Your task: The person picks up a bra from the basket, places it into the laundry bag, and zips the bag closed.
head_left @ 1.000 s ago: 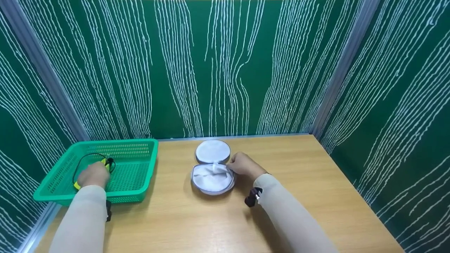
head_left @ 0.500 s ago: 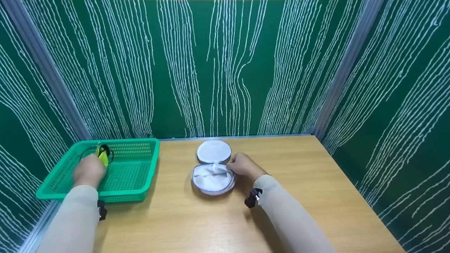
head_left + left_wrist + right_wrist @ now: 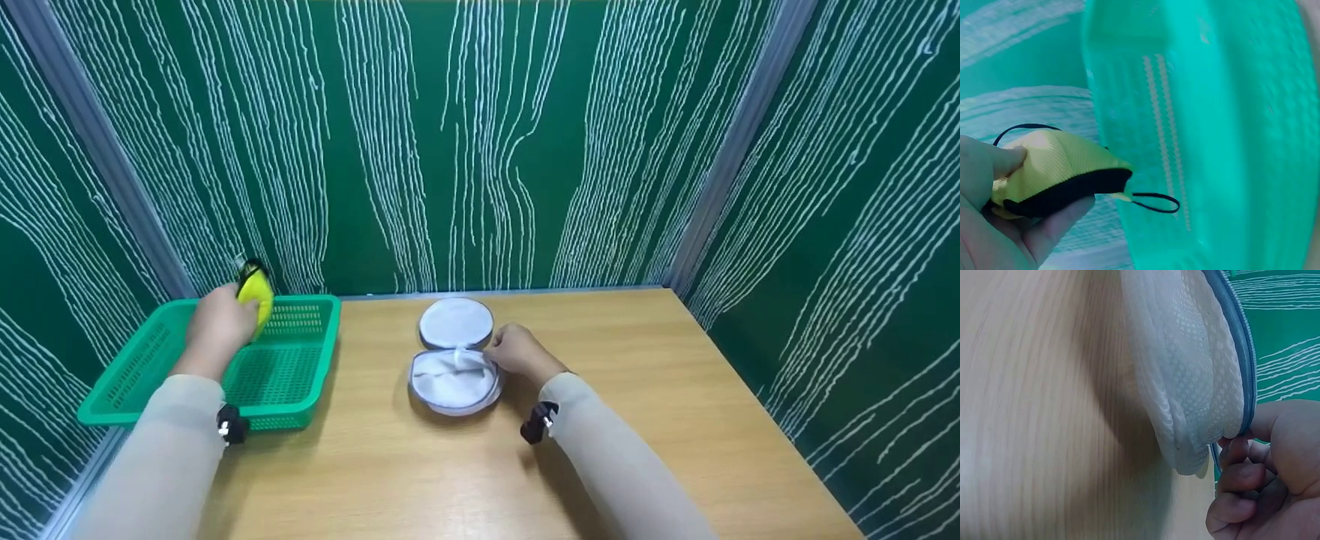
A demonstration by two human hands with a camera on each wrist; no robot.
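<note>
Left hand: yours (image 3: pixel 221 328) is closed narrowly around a yellow fabric pouch with black trim (image 3: pixel 256 298), your thumb against one face and fingers under the other.
Yellow pouch: held up over the far part of the green perforated plastic basket (image 3: pixel 281 410), tilted, above its far rim in the head view; a thin black cord loop (image 3: pixel 1157 203) hangs off one end.
Right hand: well to the right of the basket, yours (image 3: pixel 523 352) pinches the rim of a round white mesh case with a grey-blue zip edge (image 3: pixel 454 384) between thumb and forefinger; your other fingers curl toward the palm.
White case: right of the basket on the pale wooden worktop (image 3: pixel 480 487), its round white lid (image 3: pixel 456 322) folded back on the side away from you.
Sleeves: your left pale sleeve (image 3: pixel 154 457) reaches over the basket's near rim, your right (image 3: pixel 626 457) lies well to its right.
</note>
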